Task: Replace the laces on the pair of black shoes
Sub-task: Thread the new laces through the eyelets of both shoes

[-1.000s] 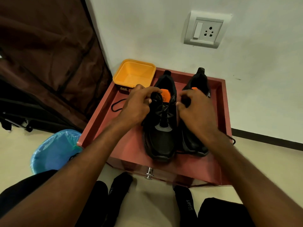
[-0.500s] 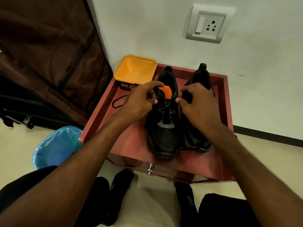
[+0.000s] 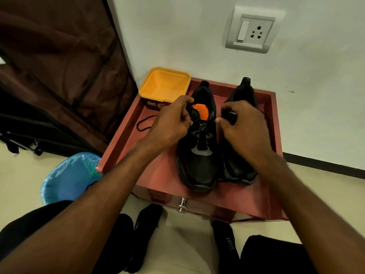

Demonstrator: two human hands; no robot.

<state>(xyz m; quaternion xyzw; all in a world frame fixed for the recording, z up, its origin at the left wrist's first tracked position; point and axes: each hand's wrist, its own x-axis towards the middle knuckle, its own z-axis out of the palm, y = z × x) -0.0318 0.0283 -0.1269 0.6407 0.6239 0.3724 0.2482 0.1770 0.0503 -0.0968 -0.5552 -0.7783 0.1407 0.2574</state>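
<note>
Two black shoes stand side by side on a red wooden tray (image 3: 158,175), toes toward me. The left shoe (image 3: 199,167) shows an orange insole and has a black lace running up its front. My left hand (image 3: 169,123) pinches that lace at the shoe's upper left edge. My right hand (image 3: 245,131) sits over the right shoe (image 3: 237,169), fingers curled round a black tongue with a small white label; which shoe it belongs to I cannot tell. A loose black lace (image 3: 141,125) lies on the tray to the left.
A yellow tub (image 3: 164,86) stands at the tray's far left corner. A blue-lined bin (image 3: 67,177) is on the floor at the left, beside a brown fabric wardrobe (image 3: 59,56). A wall socket (image 3: 250,30) is above. My socked feet (image 3: 146,234) rest below the tray's metal knob (image 3: 182,204).
Both hands have shifted a little up the shoes toward the collars, the left hand drawing the lace upward. The shoes and the loose lace have stayed in place.
</note>
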